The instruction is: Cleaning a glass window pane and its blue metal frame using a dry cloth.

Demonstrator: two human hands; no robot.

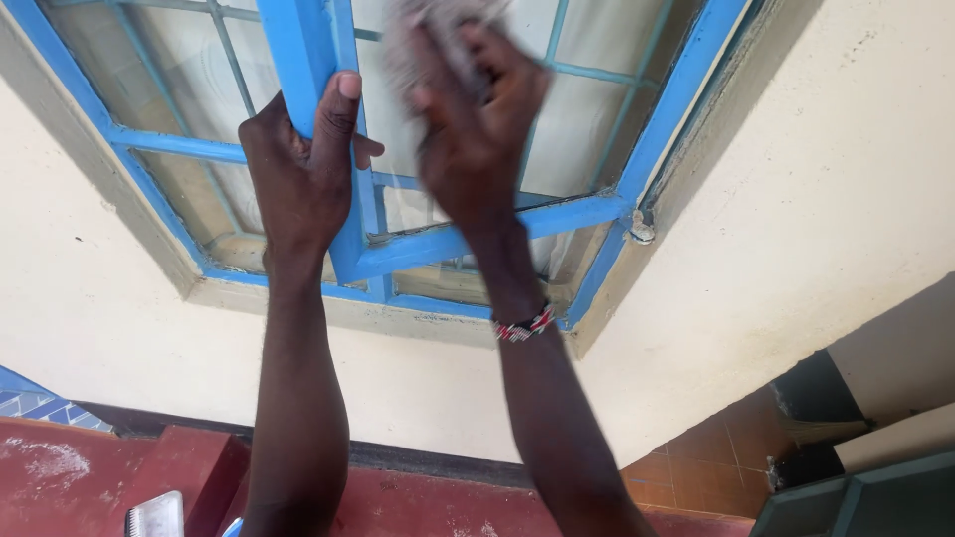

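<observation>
Hands on a blue window frame

Fingers of the left hand (303,164) curl shut around the upright blue bar of the window frame (298,60), thumb laid flat up its front edge. Beside it, the right hand (477,119) presses a pale grey cloth (423,40) to the glass pane (587,109), fingers spread over the wad; both hand and cloth are blurred. A beaded red, white and black bracelet (522,325) circles the right wrist. Thin bars cross behind the panes. The frame sits in a cream plastered wall (796,199), its paint chipped along the lower sill. Below, a red floor (418,502) runs along the wall's foot, with a small white brush-like object (154,515) at the bottom edge.
</observation>
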